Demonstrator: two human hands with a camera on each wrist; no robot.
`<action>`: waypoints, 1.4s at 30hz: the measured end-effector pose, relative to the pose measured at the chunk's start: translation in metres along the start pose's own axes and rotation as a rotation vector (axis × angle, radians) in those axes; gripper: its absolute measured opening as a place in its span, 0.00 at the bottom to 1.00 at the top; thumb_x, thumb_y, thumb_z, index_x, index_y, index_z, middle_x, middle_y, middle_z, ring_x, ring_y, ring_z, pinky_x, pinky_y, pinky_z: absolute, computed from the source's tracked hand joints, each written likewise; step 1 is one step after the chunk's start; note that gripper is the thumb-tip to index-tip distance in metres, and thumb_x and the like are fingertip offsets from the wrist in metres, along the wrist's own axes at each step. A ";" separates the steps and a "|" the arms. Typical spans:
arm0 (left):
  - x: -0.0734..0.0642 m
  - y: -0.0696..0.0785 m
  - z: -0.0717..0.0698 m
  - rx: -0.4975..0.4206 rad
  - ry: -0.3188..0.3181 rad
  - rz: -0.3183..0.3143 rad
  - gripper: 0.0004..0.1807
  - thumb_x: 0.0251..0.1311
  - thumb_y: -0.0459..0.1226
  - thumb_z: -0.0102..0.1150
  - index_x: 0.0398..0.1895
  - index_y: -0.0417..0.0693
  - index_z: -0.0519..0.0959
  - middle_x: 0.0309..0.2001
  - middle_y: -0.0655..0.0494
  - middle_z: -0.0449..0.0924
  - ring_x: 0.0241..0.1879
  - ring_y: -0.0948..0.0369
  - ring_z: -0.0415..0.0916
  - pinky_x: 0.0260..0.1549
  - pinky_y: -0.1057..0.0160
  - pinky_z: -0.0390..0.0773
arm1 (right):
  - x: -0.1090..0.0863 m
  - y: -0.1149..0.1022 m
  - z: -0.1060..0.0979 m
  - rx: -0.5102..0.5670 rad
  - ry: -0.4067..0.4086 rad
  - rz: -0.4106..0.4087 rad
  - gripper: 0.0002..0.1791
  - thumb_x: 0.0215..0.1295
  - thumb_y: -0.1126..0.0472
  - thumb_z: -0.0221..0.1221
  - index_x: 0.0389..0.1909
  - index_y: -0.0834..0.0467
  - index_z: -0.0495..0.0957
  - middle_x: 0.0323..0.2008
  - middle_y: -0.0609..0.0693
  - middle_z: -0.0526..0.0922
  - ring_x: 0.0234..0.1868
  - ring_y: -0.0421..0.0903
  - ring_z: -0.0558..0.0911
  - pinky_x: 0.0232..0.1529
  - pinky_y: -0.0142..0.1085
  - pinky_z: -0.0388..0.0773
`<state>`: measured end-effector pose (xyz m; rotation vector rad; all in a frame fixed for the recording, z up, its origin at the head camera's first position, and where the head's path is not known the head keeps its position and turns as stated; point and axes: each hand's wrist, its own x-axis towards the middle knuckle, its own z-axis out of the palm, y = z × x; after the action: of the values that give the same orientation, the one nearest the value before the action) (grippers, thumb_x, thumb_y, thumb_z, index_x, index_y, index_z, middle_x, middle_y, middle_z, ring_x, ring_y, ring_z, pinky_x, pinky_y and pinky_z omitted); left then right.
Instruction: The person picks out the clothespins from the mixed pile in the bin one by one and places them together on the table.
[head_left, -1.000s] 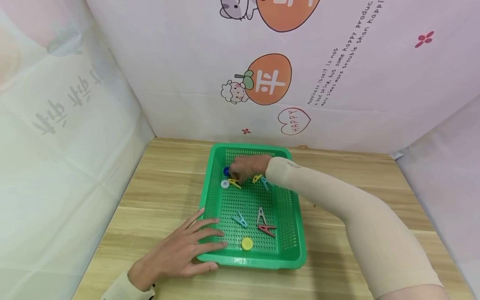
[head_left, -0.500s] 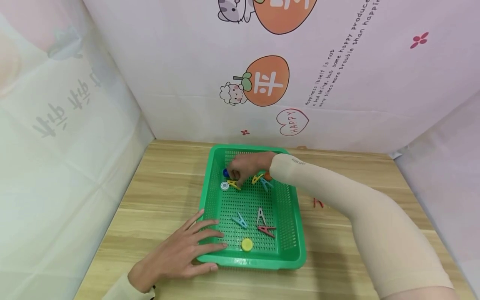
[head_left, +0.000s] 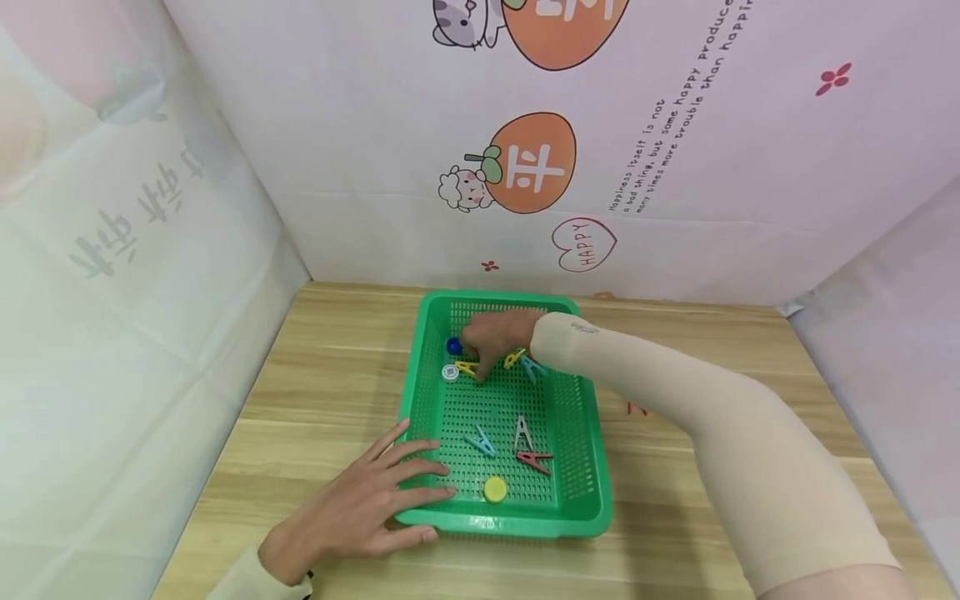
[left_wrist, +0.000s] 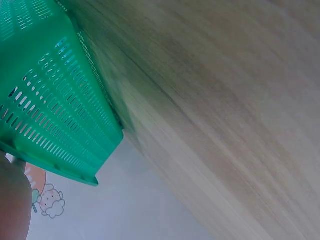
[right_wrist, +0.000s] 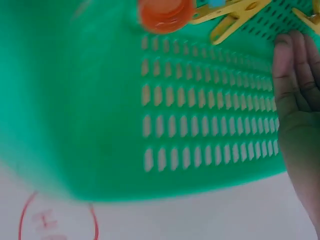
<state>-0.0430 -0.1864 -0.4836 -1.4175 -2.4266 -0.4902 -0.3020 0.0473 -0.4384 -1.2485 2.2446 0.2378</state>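
A green plastic basket [head_left: 517,525] stands on the wooden table. My left hand [head_left: 367,500] lies over its near left corner, fingers spread across the rim. Inside, my right hand [head_left: 498,333] reaches down at the far end, thumb beside a yellow clothespin [head_left: 467,367]. A blue bottle cap [head_left: 453,346] lies by its fingertips, with a white round cap [head_left: 450,372] close to it. In the right wrist view the fingers are fairly straight near the basket floor. Under that wrist are another yellow clothespin [head_left: 513,358], a blue clothespin [head_left: 533,367] and an orange cap [right_wrist: 165,14].
Nearer in the basket lie a light-blue clothespin [head_left: 481,442], a white clothespin [head_left: 522,432], a red clothespin [head_left: 534,461] and a yellow cap [head_left: 494,489]. Outside, a red clothespin [head_left: 637,408] shows partly beneath the right forearm. Printed cloth walls [head_left: 375,183] surround the table [head_left: 300,367].
My right hand stays around the blue cap and yellow clothespin, shifting slightly, and the forearm dips a little. My left hand and the basket contents keep their places.
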 end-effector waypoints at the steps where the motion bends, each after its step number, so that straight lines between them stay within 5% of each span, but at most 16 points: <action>1: 0.000 0.000 0.000 -0.002 0.001 0.001 0.24 0.78 0.62 0.56 0.64 0.65 0.88 0.64 0.63 0.85 0.75 0.50 0.73 0.89 0.44 0.40 | 0.001 -0.001 0.001 -0.008 -0.006 -0.005 0.33 0.69 0.40 0.74 0.14 0.44 0.62 0.16 0.38 0.56 0.18 0.37 0.56 0.28 0.34 0.64; 18: 0.002 0.001 0.000 -0.010 -0.008 -0.011 0.23 0.77 0.62 0.58 0.63 0.65 0.88 0.64 0.63 0.85 0.75 0.51 0.73 0.90 0.45 0.40 | -0.015 0.003 -0.010 0.064 0.038 -0.069 0.25 0.71 0.61 0.65 0.18 0.47 0.62 0.18 0.41 0.52 0.20 0.39 0.53 0.26 0.33 0.58; 27: 0.001 0.001 0.001 0.002 -0.008 -0.014 0.23 0.77 0.62 0.57 0.63 0.65 0.88 0.64 0.63 0.85 0.76 0.52 0.71 0.90 0.46 0.38 | -0.041 0.003 -0.018 0.126 0.163 -0.134 0.05 0.71 0.61 0.66 0.38 0.56 0.79 0.27 0.45 0.65 0.29 0.42 0.62 0.36 0.37 0.65; 33: 0.001 0.001 0.002 -0.003 -0.005 -0.015 0.23 0.77 0.62 0.57 0.63 0.65 0.88 0.64 0.62 0.85 0.76 0.51 0.72 0.90 0.45 0.39 | -0.050 0.006 -0.016 0.116 0.224 -0.188 0.10 0.73 0.56 0.67 0.50 0.55 0.85 0.44 0.48 0.84 0.44 0.44 0.78 0.48 0.39 0.82; 42: 0.001 0.001 0.002 -0.005 -0.005 -0.016 0.24 0.77 0.62 0.57 0.63 0.65 0.88 0.64 0.62 0.85 0.76 0.51 0.72 0.90 0.45 0.39 | -0.065 0.006 -0.014 0.136 0.298 -0.237 0.11 0.73 0.57 0.67 0.52 0.56 0.85 0.49 0.50 0.84 0.48 0.46 0.80 0.53 0.41 0.85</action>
<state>-0.0430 -0.1841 -0.4846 -1.4035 -2.4441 -0.4968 -0.2855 0.0924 -0.3917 -1.5416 2.2804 -0.2004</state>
